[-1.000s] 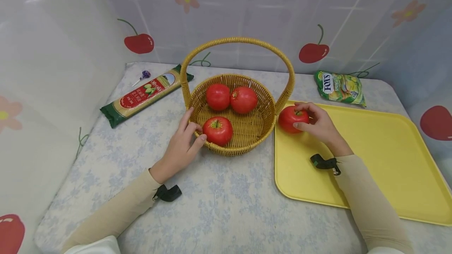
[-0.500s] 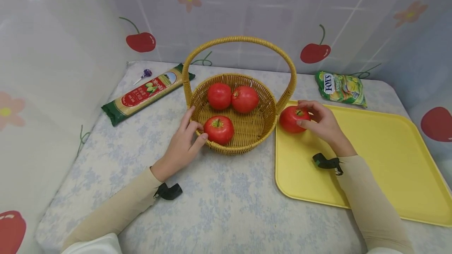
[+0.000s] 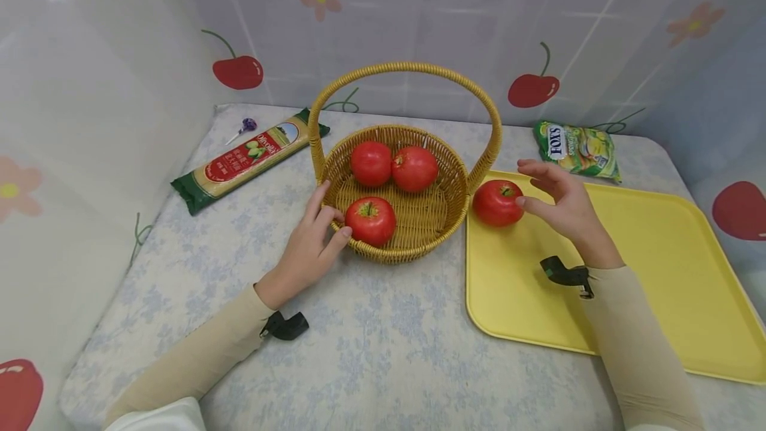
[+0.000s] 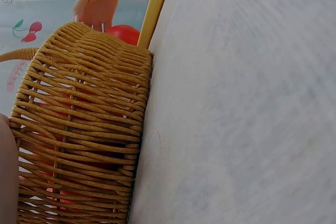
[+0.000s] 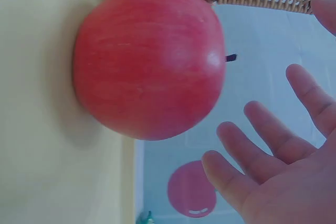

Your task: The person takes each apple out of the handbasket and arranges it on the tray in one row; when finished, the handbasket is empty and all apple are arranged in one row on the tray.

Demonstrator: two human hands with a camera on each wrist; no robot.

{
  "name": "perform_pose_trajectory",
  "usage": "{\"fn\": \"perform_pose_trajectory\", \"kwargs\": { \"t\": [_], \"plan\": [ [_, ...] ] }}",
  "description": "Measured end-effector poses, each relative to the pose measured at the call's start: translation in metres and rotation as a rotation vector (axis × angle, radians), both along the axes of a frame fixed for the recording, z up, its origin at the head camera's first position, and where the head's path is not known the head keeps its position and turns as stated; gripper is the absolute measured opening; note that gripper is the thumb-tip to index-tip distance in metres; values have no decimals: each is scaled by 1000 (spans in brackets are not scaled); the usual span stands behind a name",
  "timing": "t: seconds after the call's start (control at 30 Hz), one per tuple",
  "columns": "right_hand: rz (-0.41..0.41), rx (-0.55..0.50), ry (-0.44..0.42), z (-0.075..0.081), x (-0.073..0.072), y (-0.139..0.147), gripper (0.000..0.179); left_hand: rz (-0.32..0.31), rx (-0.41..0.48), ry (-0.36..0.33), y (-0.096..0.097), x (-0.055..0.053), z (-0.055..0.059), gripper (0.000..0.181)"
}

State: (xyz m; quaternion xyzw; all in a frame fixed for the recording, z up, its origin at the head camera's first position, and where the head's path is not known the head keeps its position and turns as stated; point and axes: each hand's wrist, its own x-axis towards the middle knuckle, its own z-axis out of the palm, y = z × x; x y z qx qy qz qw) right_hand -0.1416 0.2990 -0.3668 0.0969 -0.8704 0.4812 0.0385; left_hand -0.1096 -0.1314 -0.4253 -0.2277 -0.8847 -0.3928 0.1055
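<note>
A red apple (image 3: 498,203) with a dark stem sits on the left end of the yellow tray (image 3: 598,298), beside the basket. My right hand (image 3: 565,208) is just right of it, thumb and fingers spread; the right wrist view shows the fingers (image 5: 273,135) off the apple. A round wicker basket (image 3: 395,257) with a tall handle stands on the table. Inside lie three red fruits: an apple (image 3: 371,221) at the front, two more (image 3: 371,163) at the back. My left hand (image 3: 305,248) holds the basket's left front rim, fingers over the edge.
On the left lie a pasta pack (image 3: 245,158) and a lollipop (image 3: 247,126). A green candy bag (image 3: 577,149) lies behind the tray. A patterned curtain (image 3: 389,25) hangs behind the table, and the basket handle (image 3: 403,67) arches above the fruit.
My right hand has let go of the apple on the tray and drawn back to the right, fingers opening. The apple stays beside the basket; my left hand remains at the rim.
</note>
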Motion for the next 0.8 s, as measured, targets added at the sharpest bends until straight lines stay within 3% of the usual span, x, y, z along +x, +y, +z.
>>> {"fn": "perform_pose_trajectory", "kwargs": {
  "t": [0.5,0.8],
  "plan": [
    [122,20,143,28,15,-10,47,-2,-4,-13,1,0,0,65],
    [308,47,262,52,21,-41,49,1,-4,-4,1,0,0,68]
  ]
}}
